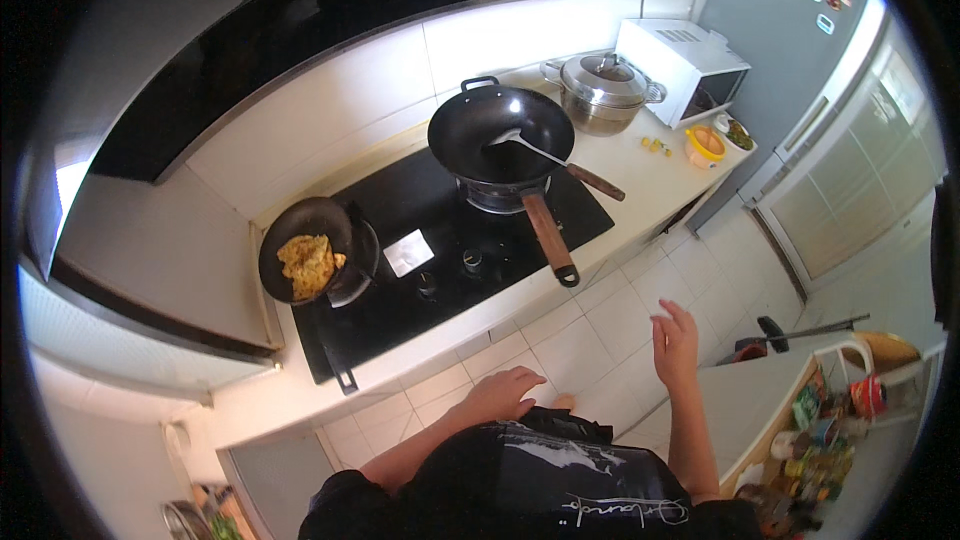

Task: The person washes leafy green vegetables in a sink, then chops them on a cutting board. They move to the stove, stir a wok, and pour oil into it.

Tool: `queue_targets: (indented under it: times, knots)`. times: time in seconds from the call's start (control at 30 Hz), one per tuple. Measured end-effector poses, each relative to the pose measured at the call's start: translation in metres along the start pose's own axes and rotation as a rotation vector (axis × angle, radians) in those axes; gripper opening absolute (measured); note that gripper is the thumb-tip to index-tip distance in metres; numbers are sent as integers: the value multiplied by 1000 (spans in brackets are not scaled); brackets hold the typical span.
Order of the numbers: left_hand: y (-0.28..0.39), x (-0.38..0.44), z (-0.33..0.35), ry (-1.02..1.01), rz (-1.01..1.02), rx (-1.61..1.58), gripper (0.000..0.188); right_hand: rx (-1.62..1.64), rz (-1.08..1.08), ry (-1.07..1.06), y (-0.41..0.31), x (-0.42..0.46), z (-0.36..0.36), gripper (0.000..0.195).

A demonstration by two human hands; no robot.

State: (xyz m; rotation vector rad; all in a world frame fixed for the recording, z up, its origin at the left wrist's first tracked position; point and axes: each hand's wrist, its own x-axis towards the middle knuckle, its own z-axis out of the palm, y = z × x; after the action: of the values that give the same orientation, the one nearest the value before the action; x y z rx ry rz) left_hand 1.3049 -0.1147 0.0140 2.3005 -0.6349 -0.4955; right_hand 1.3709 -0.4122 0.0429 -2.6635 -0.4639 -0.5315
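Observation:
My left hand [504, 391] hangs near my waist, fingers loosely curved and holding nothing. Out to the right, over the tiled floor, is my right hand [675, 341], also bare of any object, with thumb and fingers apart. Ahead on the black glass gas hob [390, 199] stands a large black wok [480, 116] with a wooden handle [550, 235] towards me. A metal spatula [544, 152] rests in it, its wooden grip over the rim. At the hob's left end, a small frying pan [279, 240] sits tilted with cooked egg [309, 262] in it.
Right of the wok is a lidded steel pot [600, 103]. Farther right are a white microwave oven [675, 64], yellow pieces [656, 145] of food, an orange-rimmed bowl [705, 148] and a grey refrigerator [765, 30]. Bottles and jars [810, 457] crowd the lower right. A range hood [337, 22] overhangs the hob.

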Motion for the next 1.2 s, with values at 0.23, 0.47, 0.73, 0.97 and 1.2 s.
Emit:
queue_targets:
  times: [0.23, 0.47, 0.73, 0.97, 1.2]
  knots:
    - [46, 45, 22, -23, -123, 224, 35, 166, -293, 59, 10, 125, -20, 31]
    - [40, 7, 36, 68, -506, 359, 27, -99, -471, -81, -15, 210, 40, 46]
    - [27, 16, 23, 409, -542, 336, 24, -372, -359, -333, -15, 249, 81, 24]
    - [6, 16, 23, 354, -624, 377, 27, -451, -322, -438, -20, 262, 38, 27]
    - [15, 21, 13, 295, -816, 368, 33, -439, -449, -575, -14, 266, -25, 23]
